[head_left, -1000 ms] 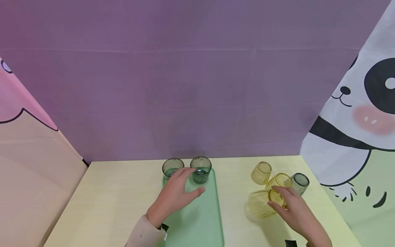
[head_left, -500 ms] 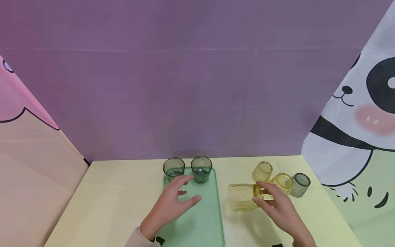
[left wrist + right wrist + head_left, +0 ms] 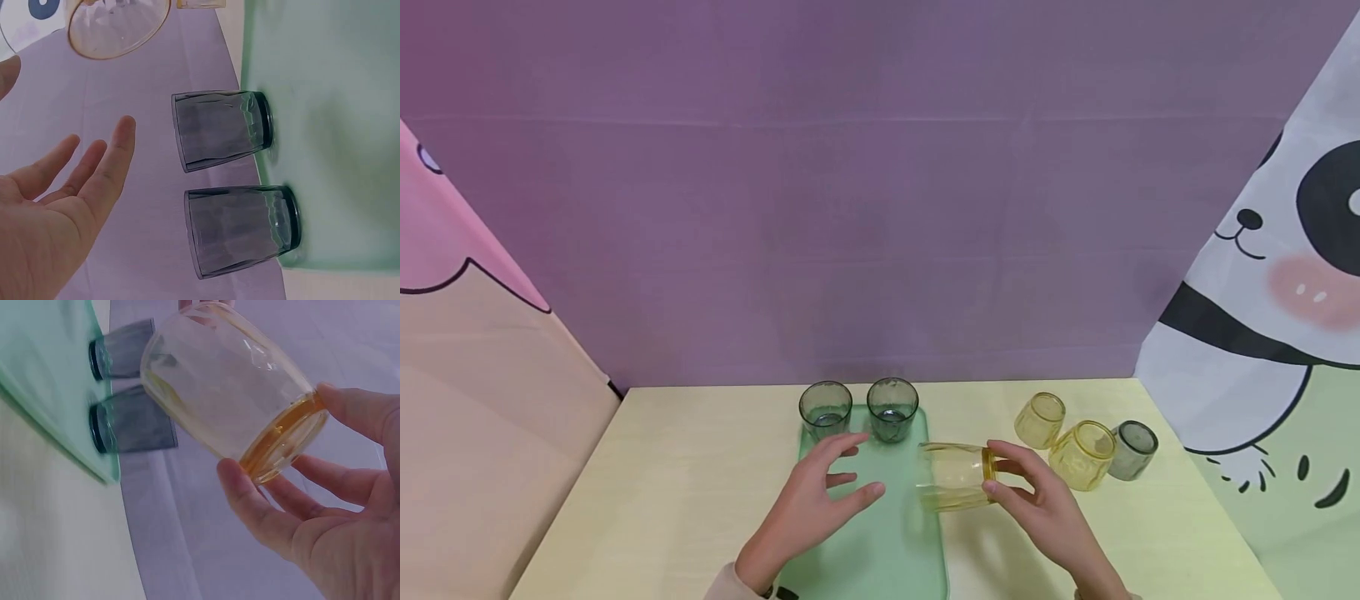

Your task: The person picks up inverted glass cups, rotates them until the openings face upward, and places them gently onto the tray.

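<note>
My right hand (image 3: 1037,508) grips a yellow glass (image 3: 955,477) by its thick base, thumb on one side and fingers on the other. The glass lies sideways in the air, its mouth pointing left over the right edge of the green tray (image 3: 887,533). My left hand (image 3: 811,504) is held over the tray with fingers spread and nothing in it. Beyond that hand, two dark grey glasses stand upright at the tray's far end: a left one (image 3: 826,410) and a right one (image 3: 892,410). Both also show in the left wrist view, where the left palm (image 3: 44,240) faces up.
On the table's right side, two yellow glasses, one at the back (image 3: 1040,419) and one in front (image 3: 1082,456), stand upside down beside an upside-down grey glass (image 3: 1133,450). A purple cloth (image 3: 880,208) hangs behind the pale table (image 3: 685,492).
The yellow glass has travelled left in my right hand, from beside the other glasses to the tray's edge, turning level. My left hand has drawn back slightly, toward the lower left.
</note>
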Tool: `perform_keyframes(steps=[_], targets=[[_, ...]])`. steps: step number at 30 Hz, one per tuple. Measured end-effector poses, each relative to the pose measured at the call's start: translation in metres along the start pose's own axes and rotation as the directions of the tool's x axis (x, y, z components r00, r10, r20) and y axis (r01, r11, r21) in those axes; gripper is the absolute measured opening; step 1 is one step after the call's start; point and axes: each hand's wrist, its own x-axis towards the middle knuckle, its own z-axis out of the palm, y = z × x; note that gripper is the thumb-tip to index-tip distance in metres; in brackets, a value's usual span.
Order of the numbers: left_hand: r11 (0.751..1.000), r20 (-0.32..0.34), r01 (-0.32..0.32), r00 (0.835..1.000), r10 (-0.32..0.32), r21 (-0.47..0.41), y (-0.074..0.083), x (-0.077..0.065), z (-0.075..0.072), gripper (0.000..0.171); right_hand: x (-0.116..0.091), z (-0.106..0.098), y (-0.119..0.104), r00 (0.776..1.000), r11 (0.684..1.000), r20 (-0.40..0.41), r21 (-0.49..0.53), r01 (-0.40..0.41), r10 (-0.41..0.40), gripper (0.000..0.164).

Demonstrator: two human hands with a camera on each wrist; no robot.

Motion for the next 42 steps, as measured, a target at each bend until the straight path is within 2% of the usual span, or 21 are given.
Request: perform_keyframes(steps=[7,13,20,23,35,42], targets=[[0.996,0.002,-0.006,1.000,0.006,-0.088,-0.004,-0.005,0.003,0.062,0.004,0.016,0.000,1.000,0.994,0.018,0.111,-0.003,0.001,0.046],[0.987,0.006,-0.047,0.999,0.048,-0.157,-0.007,-0.007,0.008,0.064,0.008,0.030,0.001,0.998,0.976,0.042,0.217,0.032,-0.042,0.046],[0.951,0.041,-0.102,0.992,0.119,-0.290,-0.009,-0.009,0.009,0.067,0.011,0.039,0.001,0.996,0.963,0.058,0.266,0.053,-0.071,0.045],[0.938,0.057,-0.102,0.990,0.127,-0.330,-0.010,-0.009,0.009,0.070,0.011,0.041,0.001,0.996,0.959,0.066,0.279,0.047,-0.068,0.045],[0.915,0.053,-0.115,0.988,0.147,-0.387,-0.011,-0.007,0.009,0.071,0.012,0.050,0.004,0.992,0.912,0.104,0.409,0.026,-0.075,0.044],[0.909,0.039,-0.134,0.986,0.163,-0.395,-0.011,-0.008,0.007,0.072,0.013,0.050,0.005,0.988,0.907,0.127,0.421,0.027,-0.088,0.044]])
